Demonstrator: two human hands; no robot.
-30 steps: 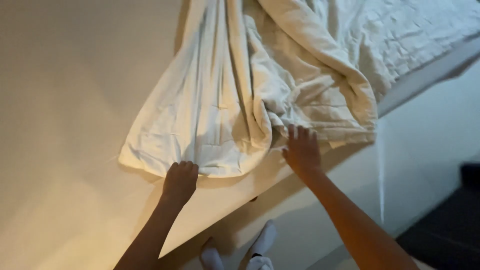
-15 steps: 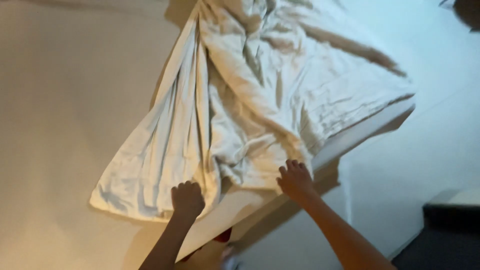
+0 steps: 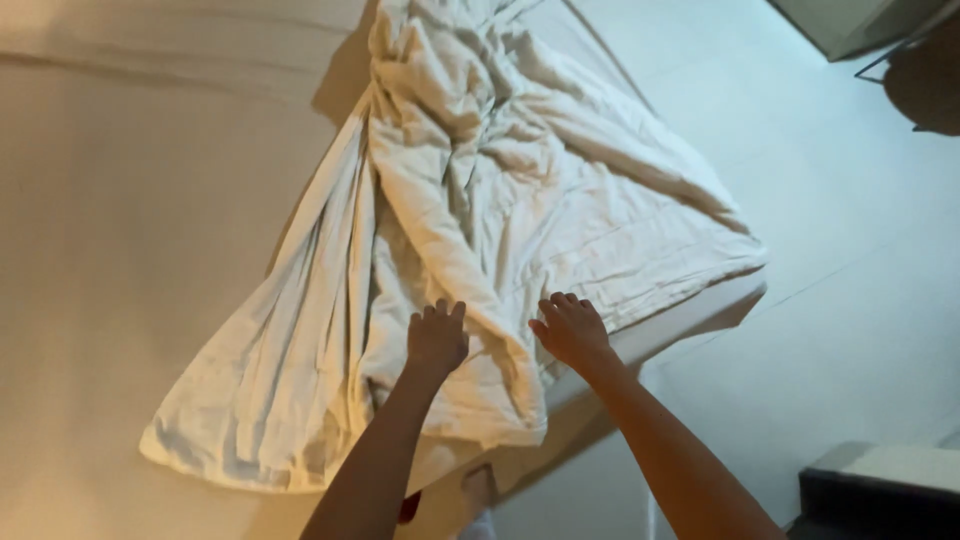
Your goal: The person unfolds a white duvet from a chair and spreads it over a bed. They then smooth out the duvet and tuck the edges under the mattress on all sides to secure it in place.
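— Both hands have moved up from the duvet's edge; left hand [image 3: 437, 338] and right hand [image 3: 570, 328] rest flat, fingers loosely apart.
— Count?
— One crumpled white duvet [image 3: 520, 210]; one bed [image 3: 130, 200] beneath.

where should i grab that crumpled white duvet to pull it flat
Probably the loose near corner of the white duvet, lying flat at the bed's foot. Come from the left hand side; the thick fold between it and the right hand is too bunched to grip.

scene is being lit dimly, warm yellow cast on the left, cooler bluish tone on the right. soft shadows are being thrown beside the rumpled duvet [image 3: 520, 200]. slight softness and compression smear are being seen throughout.
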